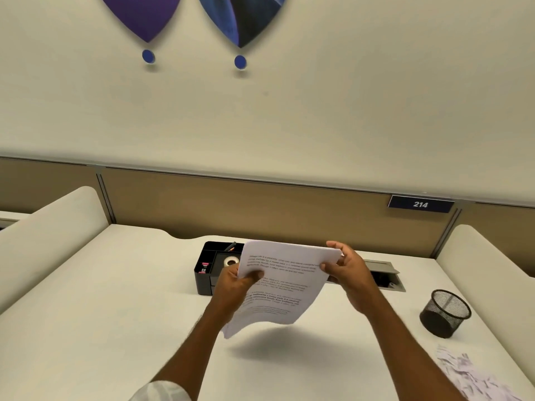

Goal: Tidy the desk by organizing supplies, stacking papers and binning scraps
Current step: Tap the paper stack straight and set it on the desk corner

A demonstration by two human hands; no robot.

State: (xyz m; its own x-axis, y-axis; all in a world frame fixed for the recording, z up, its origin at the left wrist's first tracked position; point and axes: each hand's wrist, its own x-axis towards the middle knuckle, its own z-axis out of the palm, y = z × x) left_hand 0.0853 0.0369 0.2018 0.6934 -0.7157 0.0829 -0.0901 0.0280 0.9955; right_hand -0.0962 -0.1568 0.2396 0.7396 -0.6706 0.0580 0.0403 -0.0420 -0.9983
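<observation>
A thin stack of printed papers (282,287) hangs above the white desk (115,299), tilted with its lower edge toward me. My left hand (236,285) grips its left edge, thumb on top. My right hand (347,273) pinches its upper right corner. Behind the papers sits a black desk organiser (208,267) holding a roll of tape (230,261), a pencil and a pink item. A black mesh bin (445,312) stands at the right. Crumpled paper scraps (469,374) lie at the desk's lower right.
A grey cable hatch (385,274) is open in the desk behind my right hand. Tan partition panels (260,209) close the back, with a sign reading 214 (420,204). Rounded white dividers rise at both sides of the desk.
</observation>
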